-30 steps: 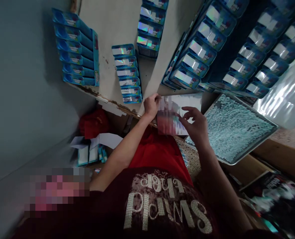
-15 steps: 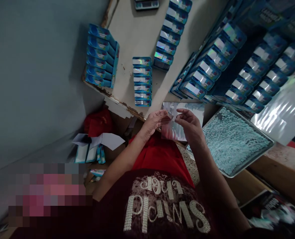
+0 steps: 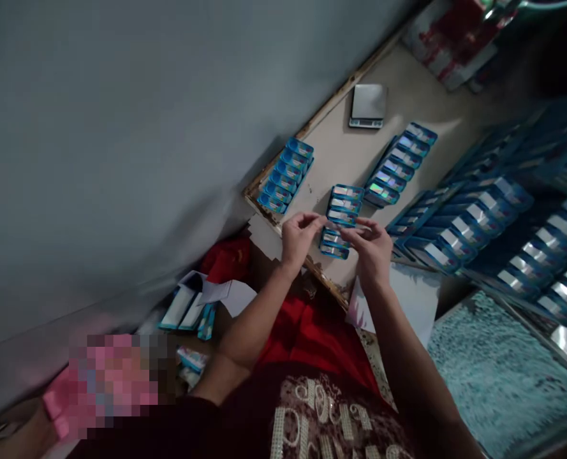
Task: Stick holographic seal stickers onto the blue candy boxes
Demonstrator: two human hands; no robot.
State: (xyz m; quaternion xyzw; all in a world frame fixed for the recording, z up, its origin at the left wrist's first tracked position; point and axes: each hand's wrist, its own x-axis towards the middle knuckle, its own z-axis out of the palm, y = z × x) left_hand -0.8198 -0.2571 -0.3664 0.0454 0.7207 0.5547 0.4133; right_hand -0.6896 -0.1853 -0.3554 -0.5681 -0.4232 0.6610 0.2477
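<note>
My left hand (image 3: 299, 241) and my right hand (image 3: 372, 245) are raised over the short middle row of blue packs (image 3: 346, 203). Thumb and fingers are pinched together on each. A thin, clear-looking strip (image 3: 332, 225) spans the small gap between my fingertips, held at both ends. It hides part of the packs beneath it. White labels show on top of the packs in this row.
Another blue row (image 3: 287, 173) stands left, a longer one (image 3: 402, 164) right. A scale (image 3: 369, 104) sits farther back. Many blue packs (image 3: 469, 229) fill the right, above a tray of pale blue pieces (image 3: 508, 376). White sheets (image 3: 410, 296) lie at the table edge.
The view has turned and shifted left. Both my hands have gone from over the shiny sheets to over the middle row of blue packs, with the strip between them.
</note>
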